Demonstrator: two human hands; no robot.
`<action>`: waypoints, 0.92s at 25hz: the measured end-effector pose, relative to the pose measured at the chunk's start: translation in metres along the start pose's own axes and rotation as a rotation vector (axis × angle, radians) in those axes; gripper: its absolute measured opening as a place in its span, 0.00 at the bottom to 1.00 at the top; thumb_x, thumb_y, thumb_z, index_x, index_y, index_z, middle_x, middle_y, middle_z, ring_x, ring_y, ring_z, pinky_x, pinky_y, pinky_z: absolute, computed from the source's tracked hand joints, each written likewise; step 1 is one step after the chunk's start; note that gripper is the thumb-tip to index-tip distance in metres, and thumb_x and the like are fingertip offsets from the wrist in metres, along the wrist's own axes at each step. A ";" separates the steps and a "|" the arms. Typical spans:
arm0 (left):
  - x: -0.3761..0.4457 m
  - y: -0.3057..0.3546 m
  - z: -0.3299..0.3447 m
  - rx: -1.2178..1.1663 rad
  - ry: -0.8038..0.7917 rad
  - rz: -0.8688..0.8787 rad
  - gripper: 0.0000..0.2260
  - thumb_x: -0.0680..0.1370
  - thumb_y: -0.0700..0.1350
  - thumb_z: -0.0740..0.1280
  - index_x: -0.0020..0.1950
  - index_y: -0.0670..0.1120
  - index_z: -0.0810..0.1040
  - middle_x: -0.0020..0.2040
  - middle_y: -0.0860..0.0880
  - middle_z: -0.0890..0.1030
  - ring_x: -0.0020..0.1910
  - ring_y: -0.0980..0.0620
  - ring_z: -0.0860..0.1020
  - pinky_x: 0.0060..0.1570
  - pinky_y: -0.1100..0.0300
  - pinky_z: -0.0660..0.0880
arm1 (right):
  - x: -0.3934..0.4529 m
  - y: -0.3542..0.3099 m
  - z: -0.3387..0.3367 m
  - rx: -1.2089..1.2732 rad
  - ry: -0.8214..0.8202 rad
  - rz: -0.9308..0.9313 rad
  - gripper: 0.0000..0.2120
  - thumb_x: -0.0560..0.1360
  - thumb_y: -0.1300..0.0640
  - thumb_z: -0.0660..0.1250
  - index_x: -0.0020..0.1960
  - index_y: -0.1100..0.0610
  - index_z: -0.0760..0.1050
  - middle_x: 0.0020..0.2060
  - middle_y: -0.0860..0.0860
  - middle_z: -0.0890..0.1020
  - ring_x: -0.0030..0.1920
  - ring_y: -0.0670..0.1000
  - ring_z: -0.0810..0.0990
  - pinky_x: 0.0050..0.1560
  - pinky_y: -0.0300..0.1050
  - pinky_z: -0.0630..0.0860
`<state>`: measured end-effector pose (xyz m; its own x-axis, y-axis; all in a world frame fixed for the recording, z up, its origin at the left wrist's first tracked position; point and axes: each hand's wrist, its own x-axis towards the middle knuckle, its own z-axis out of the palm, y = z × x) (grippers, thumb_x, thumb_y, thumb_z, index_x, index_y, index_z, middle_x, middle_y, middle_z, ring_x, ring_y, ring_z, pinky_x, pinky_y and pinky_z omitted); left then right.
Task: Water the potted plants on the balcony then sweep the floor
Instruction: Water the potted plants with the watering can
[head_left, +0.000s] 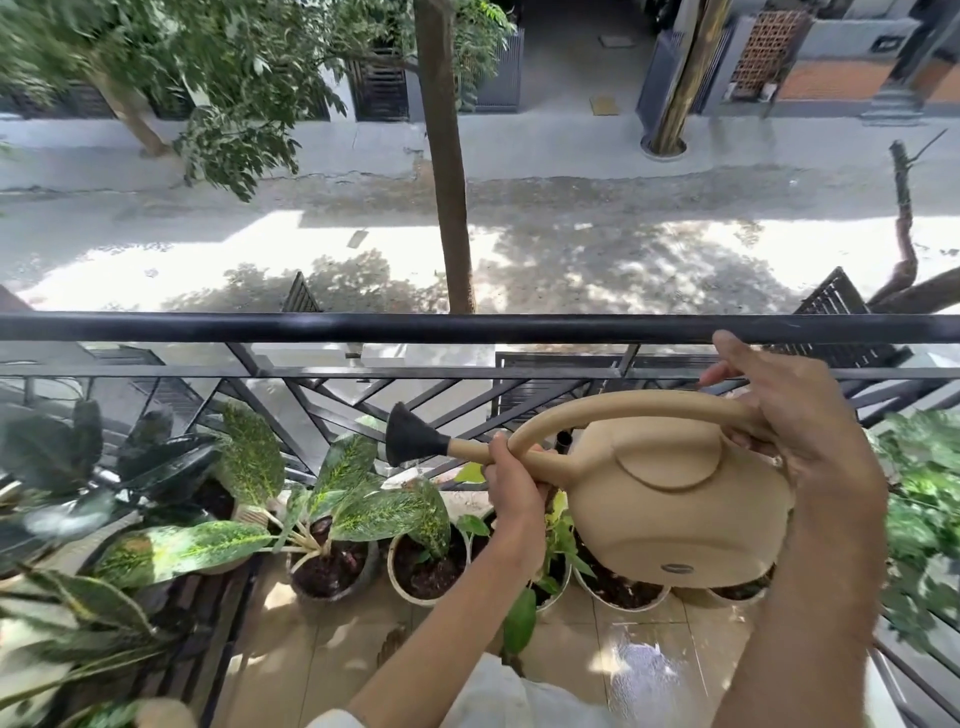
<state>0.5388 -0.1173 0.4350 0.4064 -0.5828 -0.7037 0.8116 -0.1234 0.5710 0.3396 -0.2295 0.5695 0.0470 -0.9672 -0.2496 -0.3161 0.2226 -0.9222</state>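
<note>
Tan watering can (670, 499) held up in the air over the pots, tipped to the left, with its round bottom facing the camera. Right hand (795, 431) wrapped around the back end of the curved handle (623, 410), fingers (719, 371) curled over the top of it. Left hand (511, 488) gripping the thin spout (472, 451) near where the handle joins it, fingers closed tight around it. Black sprinkler head (410, 435) at the tip of the spout, pointing left, above the spotted green leaves (353, 467).

Row of round pots on the tiled floor (322, 644) just under the can: a dark pot (332, 569) with a spotted plant, a pale pot (423, 571) beside it, and a white pot (618, 592) partly hidden behind the can. Dark soil showing in each. Big dark-leaved plant (88, 457) far left, more green leaves (924, 499) far right.

Black metal railing (363, 327) running across behind the can and pots. Sunny street (597, 254) and a tree trunk (447, 182) below, past the railing. Shiny patch (644, 670) on the floor tiles near the bottom, maybe wet; hard to tell.
</note>
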 end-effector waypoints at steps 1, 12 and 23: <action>0.001 -0.001 -0.001 0.000 -0.003 -0.003 0.20 0.84 0.59 0.59 0.69 0.48 0.72 0.54 0.44 0.84 0.55 0.45 0.84 0.51 0.52 0.81 | 0.000 0.001 0.000 0.004 -0.002 0.003 0.32 0.67 0.26 0.75 0.45 0.56 0.87 0.20 0.59 0.75 0.17 0.53 0.71 0.24 0.36 0.67; 0.010 -0.008 -0.025 -0.021 0.084 -0.003 0.22 0.83 0.58 0.60 0.70 0.44 0.73 0.55 0.41 0.83 0.58 0.42 0.84 0.51 0.50 0.80 | 0.009 0.020 0.022 -0.047 -0.084 0.077 0.34 0.64 0.26 0.77 0.43 0.58 0.86 0.19 0.59 0.73 0.17 0.54 0.71 0.28 0.39 0.68; 0.033 0.010 -0.047 0.024 0.169 -0.012 0.23 0.82 0.59 0.58 0.71 0.46 0.69 0.64 0.37 0.81 0.64 0.37 0.80 0.67 0.40 0.76 | -0.008 0.021 0.059 -0.170 -0.156 0.078 0.24 0.74 0.37 0.75 0.37 0.59 0.84 0.20 0.54 0.74 0.17 0.50 0.70 0.23 0.34 0.66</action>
<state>0.5796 -0.1000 0.3976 0.4629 -0.4382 -0.7705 0.8076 -0.1497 0.5704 0.3883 -0.2094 0.5346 0.1580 -0.9143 -0.3730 -0.4789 0.2593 -0.8387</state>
